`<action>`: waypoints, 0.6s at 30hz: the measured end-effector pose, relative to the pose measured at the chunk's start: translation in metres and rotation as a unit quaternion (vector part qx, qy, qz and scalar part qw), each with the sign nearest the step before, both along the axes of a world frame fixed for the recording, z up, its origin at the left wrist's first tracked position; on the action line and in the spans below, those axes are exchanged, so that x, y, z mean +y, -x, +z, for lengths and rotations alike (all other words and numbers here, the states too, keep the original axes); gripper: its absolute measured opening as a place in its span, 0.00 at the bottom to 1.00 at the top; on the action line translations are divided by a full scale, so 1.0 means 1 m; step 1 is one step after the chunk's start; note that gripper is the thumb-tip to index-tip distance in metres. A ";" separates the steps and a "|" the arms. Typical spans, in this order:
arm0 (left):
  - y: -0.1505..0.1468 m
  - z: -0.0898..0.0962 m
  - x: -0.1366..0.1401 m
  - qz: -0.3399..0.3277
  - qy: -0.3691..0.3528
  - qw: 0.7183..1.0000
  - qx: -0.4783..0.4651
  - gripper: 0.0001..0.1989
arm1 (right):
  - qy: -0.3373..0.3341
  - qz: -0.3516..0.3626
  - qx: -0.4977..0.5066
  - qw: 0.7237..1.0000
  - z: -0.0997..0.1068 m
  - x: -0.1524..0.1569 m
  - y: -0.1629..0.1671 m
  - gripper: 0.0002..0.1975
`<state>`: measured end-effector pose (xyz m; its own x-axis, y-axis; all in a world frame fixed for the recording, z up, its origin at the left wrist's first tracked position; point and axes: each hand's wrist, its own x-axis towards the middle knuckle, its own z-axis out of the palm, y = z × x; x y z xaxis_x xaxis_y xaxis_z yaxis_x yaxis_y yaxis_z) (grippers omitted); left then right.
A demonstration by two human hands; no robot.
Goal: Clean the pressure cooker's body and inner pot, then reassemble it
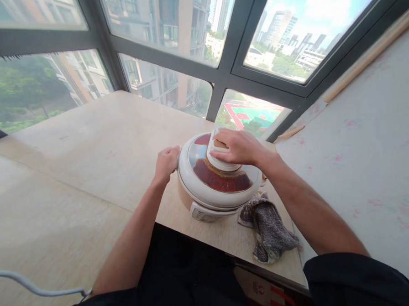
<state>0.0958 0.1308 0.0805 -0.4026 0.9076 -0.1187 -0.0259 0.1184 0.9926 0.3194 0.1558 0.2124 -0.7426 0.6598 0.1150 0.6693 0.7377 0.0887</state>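
Note:
A white and beige electric cooker point(185, 193) stands on the stone-look ledge, its control panel point(211, 213) facing me. Its round lid point(220, 179) has a glossy, dark reddish-brown see-through part and sits on the pot. My right hand point(237, 147) is wrapped round the white handle on top of the lid. At the cooker's left side, my left hand point(168, 162) is closed on the side handle, which the fingers mostly hide. A crumpled grey-brown cloth point(270, 232) lies to the right of the cooker, near the front edge.
The pale ledge point(88, 151) runs back to dark-framed windows point(225, 76). On the right is a papered wall point(361, 179). A white cable point(29, 284) lies at lower left. Below the ledge edge, a brown bag with red marks point(265, 293) shows.

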 end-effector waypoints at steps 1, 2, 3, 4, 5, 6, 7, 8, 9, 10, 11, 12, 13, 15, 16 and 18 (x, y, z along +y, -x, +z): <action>0.000 0.000 0.000 0.001 -0.002 1.000 0.001 0.17 | -0.001 -0.005 0.001 1.000 0.000 0.000 0.000 0.17; -0.001 0.000 0.000 0.001 -0.004 1.000 0.002 0.17 | 0.001 -0.012 0.001 1.000 0.000 -0.001 0.000 0.17; -0.001 0.000 0.000 0.000 -0.006 1.000 0.004 0.17 | 0.005 -0.019 -0.003 1.000 0.002 -0.002 -0.001 0.19; -0.001 0.000 -0.001 0.000 -0.008 1.000 0.006 0.17 | 0.011 -0.025 -0.007 1.000 0.004 -0.002 -0.002 0.21; -0.001 0.001 -0.001 0.000 -0.008 1.000 0.007 0.17 | 0.019 -0.030 -0.009 0.999 0.007 -0.003 -0.005 0.23; -0.001 0.001 -0.001 0.001 -0.006 1.000 0.007 0.16 | 0.025 -0.037 -0.003 0.999 0.011 -0.004 -0.009 0.26; -0.002 0.002 -0.002 0.001 -0.004 1.000 0.007 0.16 | 0.032 -0.046 0.010 0.998 0.015 -0.005 -0.014 0.29; -0.002 0.002 -0.002 0.002 -0.001 1.000 0.006 0.16 | 0.041 -0.053 0.030 0.997 0.019 -0.006 -0.021 0.31; -0.002 0.003 -0.002 0.002 0.001 1.000 0.004 0.16 | 0.052 -0.059 0.056 0.995 0.022 -0.008 -0.030 0.32; -0.002 0.003 -0.002 0.002 0.001 1.000 0.003 0.16 | 0.066 -0.066 0.086 0.992 0.022 -0.011 -0.041 0.32; -0.002 0.004 -0.003 0.002 0.001 1.000 0.001 0.16 | 0.083 -0.074 0.119 0.987 0.020 -0.014 -0.053 0.31; -0.003 0.005 -0.003 0.004 0.000 1.000 0.000 0.15 | 0.098 -0.086 0.154 0.979 0.014 -0.019 -0.067 0.31; -0.003 0.006 -0.003 0.006 -0.001 1.000 -0.002 0.15 | 0.108 -0.107 0.192 0.969 0.004 -0.025 -0.083 0.31; -0.004 0.008 -0.004 0.010 -0.001 1.000 -0.008 0.15 | 0.101 -0.179 0.288 0.935 -0.030 -0.041 -0.117 0.33; -0.004 0.008 -0.004 0.010 -0.002 1.000 -0.011 0.15 | 0.095 -0.229 0.327 0.912 -0.052 -0.050 -0.136 0.33; -0.004 0.009 -0.005 0.008 -0.006 1.000 -0.015 0.15 | 0.093 -0.336 0.364 0.864 -0.104 -0.069 -0.170 0.35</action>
